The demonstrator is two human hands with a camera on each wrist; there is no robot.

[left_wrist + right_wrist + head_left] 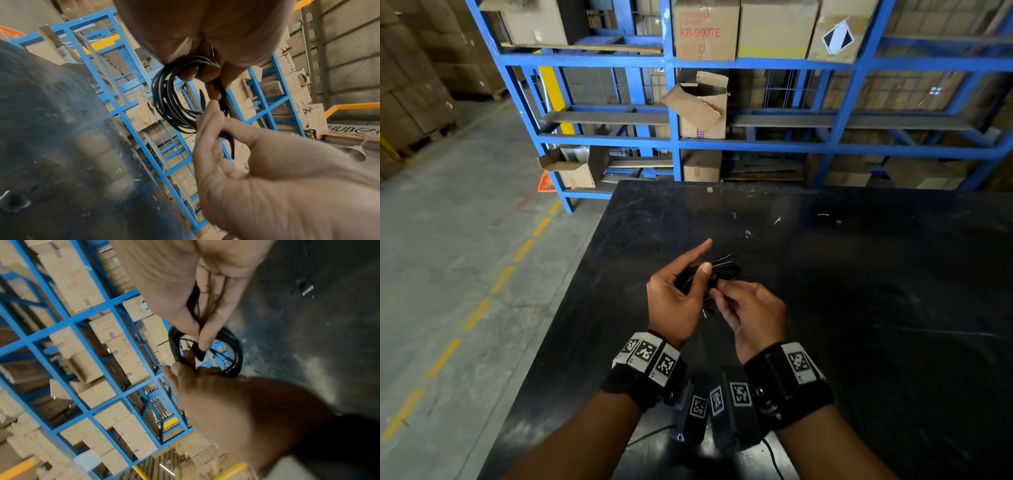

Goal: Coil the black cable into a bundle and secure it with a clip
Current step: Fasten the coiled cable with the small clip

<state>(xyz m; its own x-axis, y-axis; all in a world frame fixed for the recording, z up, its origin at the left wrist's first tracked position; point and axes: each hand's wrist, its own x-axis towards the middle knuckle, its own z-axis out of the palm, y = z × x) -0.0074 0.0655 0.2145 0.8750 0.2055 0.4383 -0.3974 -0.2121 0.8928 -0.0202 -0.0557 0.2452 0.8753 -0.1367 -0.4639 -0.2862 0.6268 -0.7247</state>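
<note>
the black cable [717, 274], coiled into loops, is hanging above the black table [859, 308]; the left hand [674, 298] is gripping the coil, the right hand [750, 313] pinching its loose end beside it.

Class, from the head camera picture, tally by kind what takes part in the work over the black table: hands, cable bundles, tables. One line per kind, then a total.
Hands: 2, the left hand and the right hand
Cable bundles: 1, the black cable, held between both hands
Tables: 1, the black table
Total: 4
</note>
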